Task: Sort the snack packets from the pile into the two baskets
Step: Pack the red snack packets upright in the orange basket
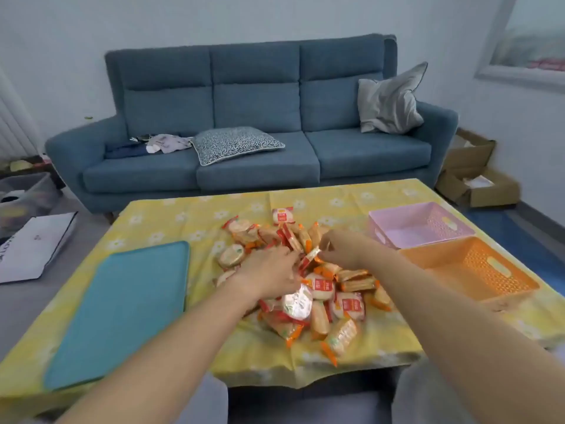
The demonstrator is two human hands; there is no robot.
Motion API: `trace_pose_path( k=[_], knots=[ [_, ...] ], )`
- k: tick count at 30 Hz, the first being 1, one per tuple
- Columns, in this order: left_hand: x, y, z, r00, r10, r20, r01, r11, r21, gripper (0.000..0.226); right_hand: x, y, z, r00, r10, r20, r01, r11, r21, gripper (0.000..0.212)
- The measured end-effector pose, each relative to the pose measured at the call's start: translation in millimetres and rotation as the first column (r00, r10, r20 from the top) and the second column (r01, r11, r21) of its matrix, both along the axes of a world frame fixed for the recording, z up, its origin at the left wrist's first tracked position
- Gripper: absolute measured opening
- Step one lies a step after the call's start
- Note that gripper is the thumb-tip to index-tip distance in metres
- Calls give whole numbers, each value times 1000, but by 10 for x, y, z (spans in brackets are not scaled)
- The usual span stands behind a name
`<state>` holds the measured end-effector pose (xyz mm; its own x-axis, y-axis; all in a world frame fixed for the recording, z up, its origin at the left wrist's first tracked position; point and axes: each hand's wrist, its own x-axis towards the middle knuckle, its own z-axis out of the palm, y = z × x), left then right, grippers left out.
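Pinching one packet [311,256] in right hand [341,248], left hand [269,270] laid open on pile [324,296]

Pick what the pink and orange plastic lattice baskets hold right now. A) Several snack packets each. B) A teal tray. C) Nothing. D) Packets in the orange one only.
C: the pink plastic lattice basket and the orange plastic lattice basket both show bare floors; the pile of snack packets lies beside them.
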<state>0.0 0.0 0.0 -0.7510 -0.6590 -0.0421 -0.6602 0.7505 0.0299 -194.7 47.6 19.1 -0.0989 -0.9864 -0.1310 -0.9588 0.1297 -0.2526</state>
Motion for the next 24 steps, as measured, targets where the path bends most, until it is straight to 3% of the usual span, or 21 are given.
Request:
trace_pose_path(
  k=[3,6,10,13,16,20,22,24],
  knots=[
    [-139,36,-361,993,-29,116,26,999,30,74,-34,11,-403,999,29,-19,-28,997,75,22],
    [-172,-2,-686,990,5,140,-12,999,50,95,-6,26,-786,998,67,-12,-64,988,138,31],
    [-154,-162,-938,995,66,76,-78,983,167,95,38,-23,-1175,981,108,-162,-91,990,107,63],
    [-140,-326,-876,979,183,-87,-152,946,285,92,82,-137,-1308,980,39,-196,-25,997,72,73],
    [-61,-512,-819,857,418,-301,-248,847,470,84,105,-272,-1346,969,38,-243,-17,996,86,79],
    [77,-691,-868,690,606,-396,-225,699,679,80,-1,-388,-1251,971,9,-239,22,991,130,94],
    [105,-738,-878,574,700,-424,-232,636,736,81,-47,-424,-1160,992,-63,-111,75,991,112,98],
    [106,-744,-880,463,771,-438,-226,581,782,77,-84,-438,-1083,976,-162,144,147,983,105,99]
  ],
)
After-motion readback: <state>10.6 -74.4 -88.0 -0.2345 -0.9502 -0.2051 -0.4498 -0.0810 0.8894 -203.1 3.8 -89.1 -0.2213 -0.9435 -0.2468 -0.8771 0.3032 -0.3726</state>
